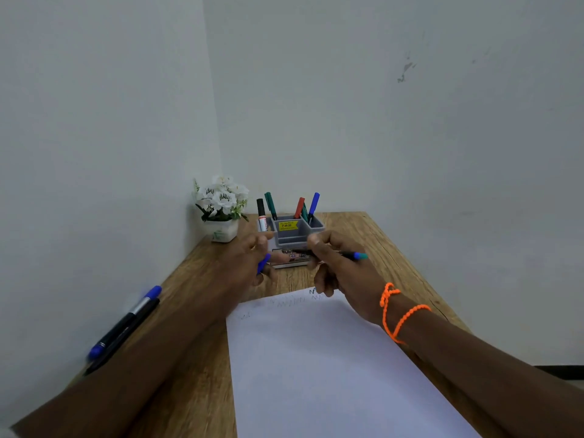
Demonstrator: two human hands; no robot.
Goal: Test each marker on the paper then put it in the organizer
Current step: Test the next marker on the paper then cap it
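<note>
Both hands raised above the counter point(373, 235), just short of the organizer point(295, 230). Right hand point(344, 273), grip closed round a marker point(354, 256), barrel level, blue end pointing right. Left hand point(249, 260), grip curled on a blue cap point(264, 263). Hands apart, likely uncapping to test or about to recap. Paper point(316, 358) below, scribbles at its far edge. Several markers upright in organizer. Two more markers point(126, 320) lie at counter's left edge, probably untested.

Home desk point(202, 358) in bare corner
</note>
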